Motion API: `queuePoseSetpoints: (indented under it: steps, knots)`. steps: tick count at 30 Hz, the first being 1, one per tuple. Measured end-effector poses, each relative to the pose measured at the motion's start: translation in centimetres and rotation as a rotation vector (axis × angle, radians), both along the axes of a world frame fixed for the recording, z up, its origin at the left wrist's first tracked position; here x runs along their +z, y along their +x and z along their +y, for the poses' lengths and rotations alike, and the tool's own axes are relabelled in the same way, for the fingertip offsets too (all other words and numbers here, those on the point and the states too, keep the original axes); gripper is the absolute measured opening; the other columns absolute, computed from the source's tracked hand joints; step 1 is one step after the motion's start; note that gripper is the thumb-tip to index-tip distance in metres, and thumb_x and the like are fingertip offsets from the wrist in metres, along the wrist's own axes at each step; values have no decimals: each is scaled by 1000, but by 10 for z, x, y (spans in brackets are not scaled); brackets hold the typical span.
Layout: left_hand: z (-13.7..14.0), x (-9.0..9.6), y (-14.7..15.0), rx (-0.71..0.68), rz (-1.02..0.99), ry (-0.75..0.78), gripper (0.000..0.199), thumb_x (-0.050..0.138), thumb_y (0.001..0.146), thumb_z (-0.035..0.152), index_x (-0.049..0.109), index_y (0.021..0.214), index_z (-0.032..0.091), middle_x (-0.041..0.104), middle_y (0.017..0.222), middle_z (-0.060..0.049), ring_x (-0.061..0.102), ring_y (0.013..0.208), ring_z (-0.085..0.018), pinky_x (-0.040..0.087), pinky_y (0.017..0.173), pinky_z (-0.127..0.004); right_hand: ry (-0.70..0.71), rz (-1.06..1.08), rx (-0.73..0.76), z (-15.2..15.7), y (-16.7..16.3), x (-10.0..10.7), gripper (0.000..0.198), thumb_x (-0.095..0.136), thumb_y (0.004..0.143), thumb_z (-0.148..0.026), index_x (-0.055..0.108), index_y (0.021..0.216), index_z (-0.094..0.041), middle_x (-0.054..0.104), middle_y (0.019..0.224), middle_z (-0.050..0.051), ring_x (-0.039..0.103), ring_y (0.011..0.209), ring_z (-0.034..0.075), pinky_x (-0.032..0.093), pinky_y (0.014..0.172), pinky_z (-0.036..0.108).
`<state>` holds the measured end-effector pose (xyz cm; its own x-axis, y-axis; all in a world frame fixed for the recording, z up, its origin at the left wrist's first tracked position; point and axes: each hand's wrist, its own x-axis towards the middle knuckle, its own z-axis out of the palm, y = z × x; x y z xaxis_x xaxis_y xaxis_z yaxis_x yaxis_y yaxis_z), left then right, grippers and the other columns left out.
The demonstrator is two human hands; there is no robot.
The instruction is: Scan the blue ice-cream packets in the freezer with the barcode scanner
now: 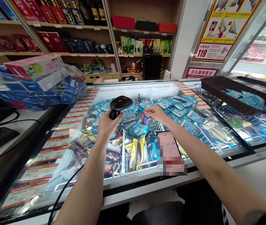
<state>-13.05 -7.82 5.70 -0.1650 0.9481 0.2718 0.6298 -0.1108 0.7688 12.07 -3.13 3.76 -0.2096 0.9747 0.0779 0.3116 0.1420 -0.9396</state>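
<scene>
We grip a scanner (121, 102) and pinch a blue packet (141, 110) at mid-frame.
Our left hand (109, 124) is closed around the scanner's handle, left of centre; our right hand (156, 113) has its fingertips together on the packet's edge, just right of it. Around them we see loose blue packets (178, 111) spread across the centre, a phone (169, 145) below our right forearm, a dark basket (214, 82) at right, and stacked boxes (34, 67) at upper left.
</scene>
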Motion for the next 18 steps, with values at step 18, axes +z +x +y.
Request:
queuePoseSetpoints:
  steps: [18]
  knots:
    - [-1,0,-1,31,-9,-3,42,63,71,59,62,78,18,61,58,-2,58,55,-18,38,49,-25,-52,-303,-124,33,-58,-10,21,74,69,-38,76,80,-20,66,67,1,58,59,15,36,53,24]
